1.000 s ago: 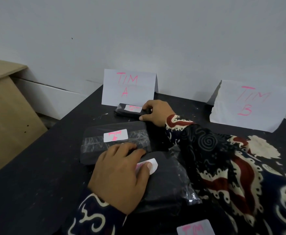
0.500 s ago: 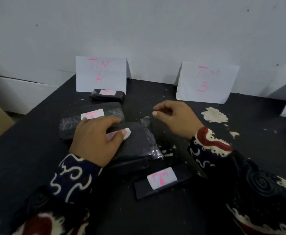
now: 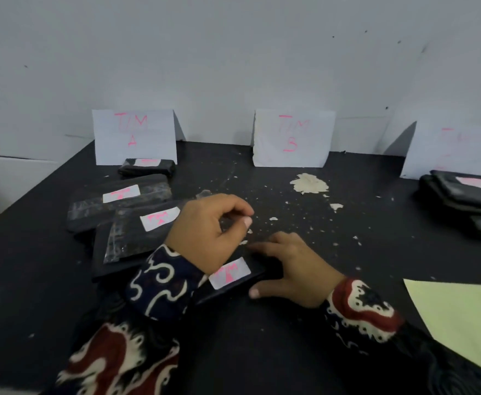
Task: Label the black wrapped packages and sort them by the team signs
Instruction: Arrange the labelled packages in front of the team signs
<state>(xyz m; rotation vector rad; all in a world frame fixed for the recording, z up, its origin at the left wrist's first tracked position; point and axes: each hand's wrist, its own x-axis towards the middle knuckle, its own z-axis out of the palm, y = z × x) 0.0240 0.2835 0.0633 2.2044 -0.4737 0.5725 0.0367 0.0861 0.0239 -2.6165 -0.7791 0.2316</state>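
Three paper signs lean on the wall: TIM A (image 3: 134, 136), TIM B (image 3: 293, 138) and a blurred third sign (image 3: 448, 149). A small black package (image 3: 148, 167) lies in front of TIM A. Two flat labelled packages (image 3: 119, 202) (image 3: 136, 240) lie nearer, overlapping. My right hand (image 3: 290, 269) grips the right end of a small labelled package (image 3: 233, 276), fingers over its top and thumb at its near edge. My left hand (image 3: 208, 232) hovers above the packages, its fingers loosely curled, and I see nothing in it.
Black packages (image 3: 461, 192) are stacked before the third sign at the right edge. Torn white paper scraps (image 3: 309, 183) litter the black table (image 3: 347, 252) below TIM B. A pale yellow sheet (image 3: 461, 317) lies at the front right.
My left hand has lifted off the label of the flat package. My right hand has come down and back onto the small labelled package. The view has swung right, showing the third sign.
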